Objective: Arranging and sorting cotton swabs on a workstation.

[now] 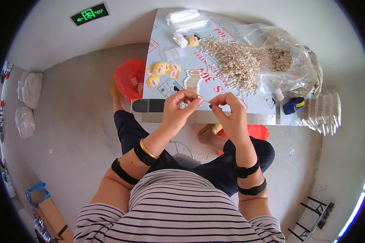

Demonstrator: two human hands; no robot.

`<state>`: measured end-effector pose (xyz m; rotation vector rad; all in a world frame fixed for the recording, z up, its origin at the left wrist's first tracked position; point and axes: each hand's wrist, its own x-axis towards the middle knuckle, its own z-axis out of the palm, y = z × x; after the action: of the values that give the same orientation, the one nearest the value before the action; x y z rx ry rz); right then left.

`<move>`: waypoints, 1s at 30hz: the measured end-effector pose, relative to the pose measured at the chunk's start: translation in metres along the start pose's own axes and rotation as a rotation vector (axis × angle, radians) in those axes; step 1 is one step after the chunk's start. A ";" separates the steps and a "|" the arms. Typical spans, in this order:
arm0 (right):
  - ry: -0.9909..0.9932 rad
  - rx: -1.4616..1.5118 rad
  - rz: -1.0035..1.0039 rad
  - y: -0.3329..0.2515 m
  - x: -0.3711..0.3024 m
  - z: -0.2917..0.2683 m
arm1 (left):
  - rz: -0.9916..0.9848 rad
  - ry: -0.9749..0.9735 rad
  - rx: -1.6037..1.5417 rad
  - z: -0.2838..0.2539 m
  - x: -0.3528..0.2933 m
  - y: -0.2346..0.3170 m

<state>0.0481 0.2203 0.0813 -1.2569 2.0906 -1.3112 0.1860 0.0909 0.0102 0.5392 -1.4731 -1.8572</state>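
Observation:
Above the near edge of the table, my left hand (177,111) and my right hand (232,117) pinch a thin cotton swab (205,100) between them, each at one end. Just beyond my fingers, a neat stack of cotton swabs (194,81) lies side by side on the table sheet; its near end is partly hidden by my left hand. Farther right spreads a large loose pile of wooden-stick cotton swabs (235,60), spilling from a clear plastic bag (308,73). Yellow and white paper labels (162,69) are scattered left of the stack.
Clear plastic sleeves (186,20) lie at the table's far end. A blue tape dispenser (293,106) and bundled swabs (322,110) sit at the right. A red plastic bag (129,77) hangs by the left edge. White sacks (30,89) stand against the left wall.

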 end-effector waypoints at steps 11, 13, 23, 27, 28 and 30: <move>0.080 -0.040 -0.173 -0.054 -0.080 -0.014 | 0.146 -0.140 -0.090 0.012 -0.064 0.045; 0.125 0.126 -0.103 -0.046 -0.091 -0.015 | 0.143 -0.170 -0.109 0.016 -0.071 0.052; 0.142 -0.002 -0.111 -0.066 -0.158 -0.048 | 0.044 -0.603 0.109 0.052 -0.108 0.068; 0.167 -0.043 -0.253 -0.064 -0.173 -0.056 | -0.212 -0.715 0.005 0.055 -0.105 0.056; 0.222 -0.027 -0.242 -0.055 -0.176 -0.064 | -0.215 -0.718 0.005 0.056 -0.102 0.056; 0.389 -0.024 -0.196 -0.032 -0.177 -0.083 | -0.029 -0.652 0.223 0.048 -0.096 0.059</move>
<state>0.1007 0.4059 0.1251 -1.3307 2.2875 -1.7403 0.2326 0.1864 0.0702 0.0375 -2.1163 -2.0053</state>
